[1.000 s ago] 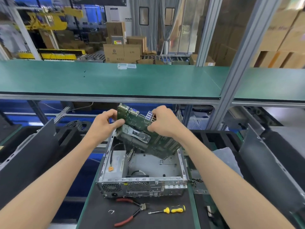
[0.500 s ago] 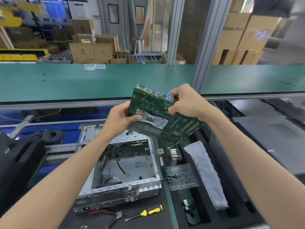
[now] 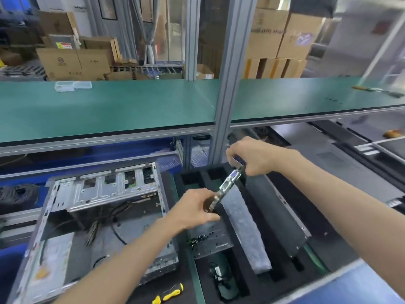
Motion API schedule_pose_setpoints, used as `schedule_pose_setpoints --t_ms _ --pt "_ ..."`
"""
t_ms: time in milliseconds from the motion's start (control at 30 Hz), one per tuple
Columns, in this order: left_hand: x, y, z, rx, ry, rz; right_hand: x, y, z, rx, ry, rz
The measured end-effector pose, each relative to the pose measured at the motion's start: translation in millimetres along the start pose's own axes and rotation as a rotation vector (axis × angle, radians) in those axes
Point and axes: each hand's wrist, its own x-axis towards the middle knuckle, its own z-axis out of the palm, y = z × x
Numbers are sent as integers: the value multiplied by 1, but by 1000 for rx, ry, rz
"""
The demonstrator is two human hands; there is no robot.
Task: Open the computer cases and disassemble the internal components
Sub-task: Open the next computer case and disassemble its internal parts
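Nearest the viewer, at the bottom edge, a yellow-handled screwdriver (image 3: 168, 295) lies on the dark bench mat, set aside within reach. Just beyond it on the left sits the opened computer case (image 3: 72, 218), its cover off and its floor bare apart from loose black cables, with a silver power supply (image 3: 52, 260) in the near left corner. To the right of the case is a black foam tray (image 3: 282, 275) with long slots, probably for sorting removed parts; a grey padded sleeve (image 3: 243, 229) lies along it beside a flat metal plate (image 3: 210, 240). Above the tray two bare hands hold the motherboard (image 3: 230, 183), turned edge-on to the camera so only its row of silver and blue rear ports shows. The left hand (image 3: 195, 211) has its fingers curled round the board's lower end; the right hand (image 3: 252, 156) grips the upper end, fingers wrapped over the port edge. Holding it by the ends keeps fingers off the circuitry, and the tilt suggests it is being lined up with a tray slot. Behind the hands a long green shelf (image 3: 109, 106) runs across, split by a grey metal post (image 3: 228, 84). Farthest back, stacked cardboard boxes (image 3: 72, 60) stand behind glass. The picture is motion-blurred.
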Motion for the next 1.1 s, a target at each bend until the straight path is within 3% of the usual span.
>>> schedule_pose_setpoints --t_ms 133,267,467,800,1100 --pt "9 9 48 -106 -59 35 6 16 14 -270 -114 -121" --pt "24 5 90 -293 -97 -150 11 27 35 -511 -187 -278" --pt "40 3 139 -215 -113 -234 28 45 78 -712 -239 -405" --pt "69 -14 189 -112 -140 -342 61 61 127 -750 -388 -385" --pt "77 -37 223 -66 -194 -421 86 71 175 -624 -470 -262"
